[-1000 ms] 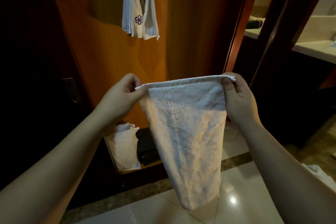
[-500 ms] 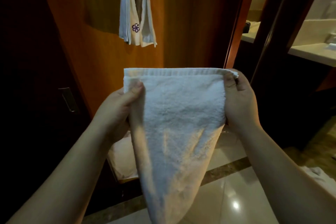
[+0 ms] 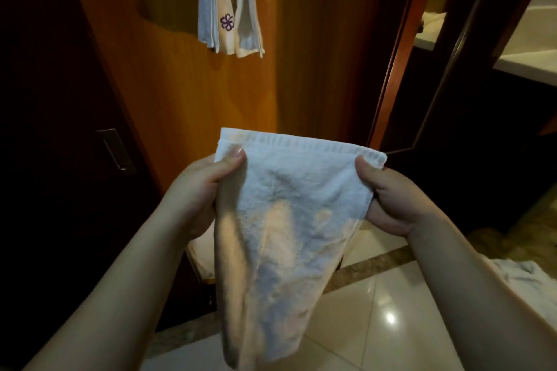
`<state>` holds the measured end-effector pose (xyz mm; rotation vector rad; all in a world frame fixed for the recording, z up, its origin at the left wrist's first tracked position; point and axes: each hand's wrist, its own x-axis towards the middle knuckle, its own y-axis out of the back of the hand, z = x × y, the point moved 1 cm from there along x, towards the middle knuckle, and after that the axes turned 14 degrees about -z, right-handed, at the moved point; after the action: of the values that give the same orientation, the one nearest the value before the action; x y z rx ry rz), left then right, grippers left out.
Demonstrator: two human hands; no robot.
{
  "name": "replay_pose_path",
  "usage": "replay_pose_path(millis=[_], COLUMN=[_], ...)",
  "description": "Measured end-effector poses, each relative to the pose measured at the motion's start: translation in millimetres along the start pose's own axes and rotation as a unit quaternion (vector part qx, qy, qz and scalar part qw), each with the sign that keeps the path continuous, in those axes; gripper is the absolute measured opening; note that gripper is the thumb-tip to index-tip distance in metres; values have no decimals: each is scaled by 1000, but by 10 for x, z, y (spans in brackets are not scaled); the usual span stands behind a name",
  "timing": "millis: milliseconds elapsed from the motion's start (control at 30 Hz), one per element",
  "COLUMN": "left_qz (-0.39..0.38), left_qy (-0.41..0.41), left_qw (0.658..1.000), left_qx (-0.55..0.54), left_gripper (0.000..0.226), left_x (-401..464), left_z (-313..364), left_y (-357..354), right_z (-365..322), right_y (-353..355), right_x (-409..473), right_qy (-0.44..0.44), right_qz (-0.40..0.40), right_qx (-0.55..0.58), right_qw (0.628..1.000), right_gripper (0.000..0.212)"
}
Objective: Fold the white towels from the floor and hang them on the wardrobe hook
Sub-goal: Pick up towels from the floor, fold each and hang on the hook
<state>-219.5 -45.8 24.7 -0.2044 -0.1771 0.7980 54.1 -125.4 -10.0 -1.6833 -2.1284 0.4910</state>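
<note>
A wooden wardrobe door [image 3: 180,93] fills the background, above a glossy tiled floor [image 3: 376,310]; a folded towel with a purple emblem [image 3: 229,15] already hangs from the top of the door, its hook out of frame. The white towel [image 3: 286,220] in work is held in the air before the door, top hem level, body hanging down and narrowing to a loose lower end. The left hand [image 3: 199,190] pinches the upper left corner, thumb on the front face. The right hand [image 3: 388,199] grips the upper right corner, fingers curled behind the cloth. The terry fabric appears light, soft and limp; it will sag and not hold a crease unaided. Take hold at the hemmed corners, where the stitched edge resists stretch. A further crumpled white towel [image 3: 518,277] lies on the floor at the right edge.
</note>
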Motion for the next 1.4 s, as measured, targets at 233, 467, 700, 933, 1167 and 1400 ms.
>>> replay_pose_path(millis=[233,467,700,933,1167,1400], left_qz=[72,258,190,205,153,-19], left_qy=[25,-44,-55,-60,-47,41], left_qw=[996,952,972,971,971,953], left_qx=[55,161,124,107,175,300], left_gripper=[28,18,20,33,32,69], left_x=[8,-281,-451,-494,-531,-532], left_z=[-222,-827,-983,-946,-974,-926], left_y=[195,-262,-672,-586,-610,-534], right_z=[276,882,1219,1116,1183,1024], right_y=[-68,-687,-1012,-945,-1105,-1042], right_x=[148,-40,-61,3,-27,-19], right_qy=[-8,22,-5,-24,-60,-47], right_qz=[122,278,198,206,69,6], right_qx=[-144,-380,-331,-157,-288,-345], right_qw=[982,882,923,966,953,937], right_gripper=[56,55,50,51,36,51])
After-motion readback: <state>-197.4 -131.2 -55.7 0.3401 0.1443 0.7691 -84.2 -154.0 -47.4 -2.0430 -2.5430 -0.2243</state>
